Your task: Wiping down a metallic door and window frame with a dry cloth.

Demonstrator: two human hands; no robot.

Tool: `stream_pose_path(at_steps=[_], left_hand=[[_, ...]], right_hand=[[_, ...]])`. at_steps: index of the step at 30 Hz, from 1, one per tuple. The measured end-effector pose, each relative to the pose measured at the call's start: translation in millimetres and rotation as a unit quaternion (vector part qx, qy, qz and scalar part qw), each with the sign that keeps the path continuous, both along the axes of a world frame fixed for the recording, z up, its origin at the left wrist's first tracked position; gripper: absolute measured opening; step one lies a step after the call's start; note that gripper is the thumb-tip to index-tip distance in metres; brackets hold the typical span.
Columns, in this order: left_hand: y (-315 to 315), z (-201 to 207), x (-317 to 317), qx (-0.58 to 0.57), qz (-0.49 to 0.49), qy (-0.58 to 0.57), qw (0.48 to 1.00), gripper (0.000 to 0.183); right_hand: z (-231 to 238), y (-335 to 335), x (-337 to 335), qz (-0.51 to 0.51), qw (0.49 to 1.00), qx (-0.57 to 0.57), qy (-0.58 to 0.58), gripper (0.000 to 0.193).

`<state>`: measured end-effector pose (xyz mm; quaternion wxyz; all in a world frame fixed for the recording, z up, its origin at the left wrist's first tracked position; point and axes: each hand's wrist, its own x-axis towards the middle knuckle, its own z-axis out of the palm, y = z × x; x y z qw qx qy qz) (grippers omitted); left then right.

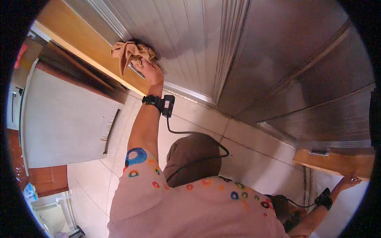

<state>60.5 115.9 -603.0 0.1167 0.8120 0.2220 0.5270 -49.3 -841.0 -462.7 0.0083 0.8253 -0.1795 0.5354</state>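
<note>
A crumpled tan cloth (133,52) is bunched in my left hand (151,72), which presses it against the grey ribbed door panel (186,51) near its left edge. My left arm stretches up and forward from the body. Far to the right, my right hand (346,182) grips the lower edge of a wooden frame piece (333,163) beside the door. Only part of its fingers shows there.
Pale floor tiles (246,139) lie below the door. To the left stand a wooden frame (79,35) and a white-sided cabinet (67,115). A white radiator (53,218) is at the lower left. A black cable (182,132) runs from my left wrist device.
</note>
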Motion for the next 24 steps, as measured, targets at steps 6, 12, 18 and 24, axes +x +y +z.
stream_pose_path(at_steps=[6, 12, 18, 24], left_hand=[[-19, -66, -16, -0.214, -0.027, 0.027, 0.976, 0.060], [-14, -135, -13, -0.251, 0.012, 0.079, 0.965, 0.072], [-41, -169, -27, -0.138, -0.042, 0.379, 0.914, 0.072], [-82, -189, -27, -0.058, -0.165, 0.350, 0.920, 0.051]], right_hand=[[30, 70, 5, 0.023, 0.998, 0.060, -0.013, 0.057], [37, 44, -1, -0.059, 0.998, -0.015, 0.009, 0.055], [47, 64, 10, -0.017, 0.999, -0.039, -0.027, 0.058], [67, 74, 5, 0.003, 0.994, -0.104, 0.021, 0.058]])
